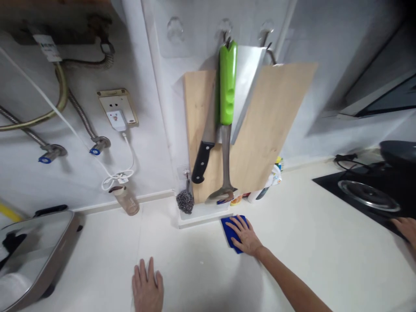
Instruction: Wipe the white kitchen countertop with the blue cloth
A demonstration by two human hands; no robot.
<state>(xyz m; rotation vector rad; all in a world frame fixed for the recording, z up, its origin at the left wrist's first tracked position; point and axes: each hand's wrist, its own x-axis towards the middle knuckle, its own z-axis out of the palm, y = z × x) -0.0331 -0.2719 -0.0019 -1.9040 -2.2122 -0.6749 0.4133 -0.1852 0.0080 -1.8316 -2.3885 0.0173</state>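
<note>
My right hand [247, 239] lies flat with its fingers spread on a folded blue cloth [228, 232], pressing it against the white countertop [195, 268]. The cloth is just in front of a low white ledge. My left hand [147, 288] rests palm down on the counter to the left, fingers stretched out, with nothing in it. A metal ladle [225, 160] with a green handle [228, 82] hangs above the cloth, in front of a wooden cutting board [263, 138].
A black-handled knife [203, 162] and a steel scrubber [185, 201] hang nearby. A brown cup [127, 201] stands by the wall. At left is a rectangular appliance [60, 255]; at right, a black stove [357, 190] with another person's hand [406, 229] beside it.
</note>
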